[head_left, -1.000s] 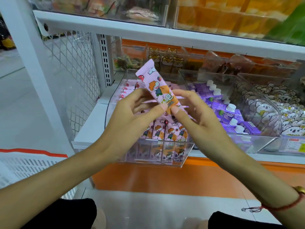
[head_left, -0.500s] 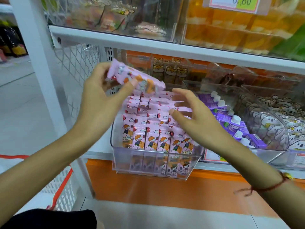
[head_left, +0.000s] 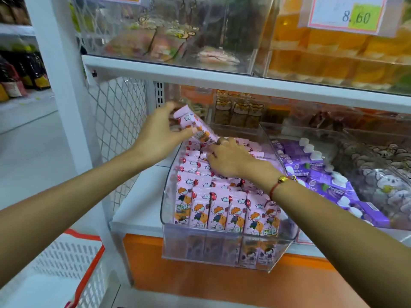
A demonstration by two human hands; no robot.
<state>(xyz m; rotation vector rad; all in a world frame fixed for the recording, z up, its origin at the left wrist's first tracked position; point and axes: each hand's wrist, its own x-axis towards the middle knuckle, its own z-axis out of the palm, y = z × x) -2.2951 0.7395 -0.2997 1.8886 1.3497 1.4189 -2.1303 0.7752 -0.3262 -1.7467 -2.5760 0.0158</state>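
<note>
White lower shelf (head_left: pixel 142 192), front edge bare at the left. A clear bin (head_left: pixel 218 247) sits on it, overhanging the front and packed with upright pink packets (head_left: pixel 216 210); just beside it on the right is a second bin (head_left: pixel 289 130) of purple cartons (head_left: pixel 322 181), then a third bin (head_left: pixel 364 150) of grey-and-white packets (head_left: pixel 382 185), with brown cat-face packets (head_left: pixel 239 112) standing in a row behind. The upper shelf (head_left: pixel 178 72) carries a clear box of mixed snack packs (head_left: pixel 169 41) on the left, touching one of orange cups (head_left: pixel 333 58) with a price card (head_left: pixel 347 14) on its front.
</note>
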